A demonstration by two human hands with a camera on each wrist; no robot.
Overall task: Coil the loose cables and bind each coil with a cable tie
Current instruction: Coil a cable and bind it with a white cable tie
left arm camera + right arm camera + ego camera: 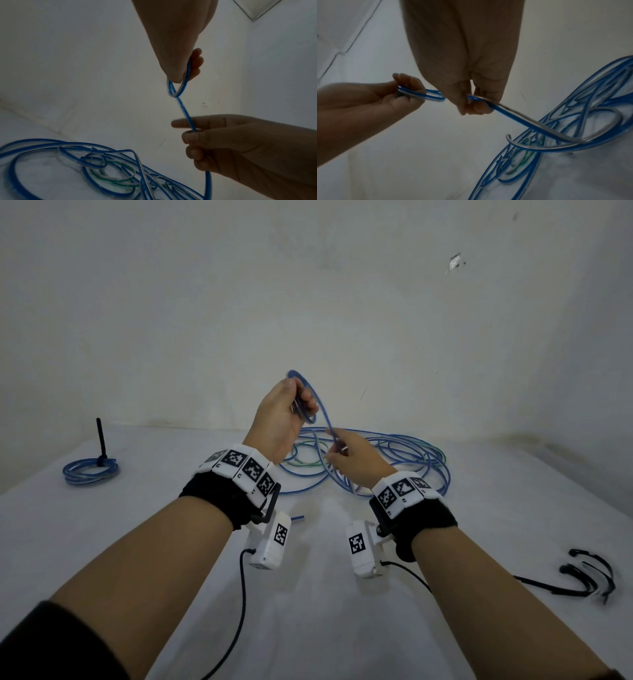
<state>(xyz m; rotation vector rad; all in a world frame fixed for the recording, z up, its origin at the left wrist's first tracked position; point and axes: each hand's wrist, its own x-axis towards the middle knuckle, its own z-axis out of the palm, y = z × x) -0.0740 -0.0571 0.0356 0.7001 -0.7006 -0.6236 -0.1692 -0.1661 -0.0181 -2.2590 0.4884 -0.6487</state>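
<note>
My left hand [289,412] is raised above the table and grips a small coil of blue cable [308,392] between thumb and fingers. From that coil the same cable [184,112] runs down to my right hand [346,453], which pinches it between thumb and forefinger. Beyond the right hand the cable [522,120] drops into a loose heap of blue and green cables [394,453] on the white table [137,542]. The left wrist view shows that heap [102,169] below, and in the right wrist view it [556,135] lies at the right.
A bound blue coil [90,470] with an upright black tie tail lies at the far left. Several black cable ties [589,577] lie at the near right. A white wall stands right behind the table. Black leads hang from both wrist cameras.
</note>
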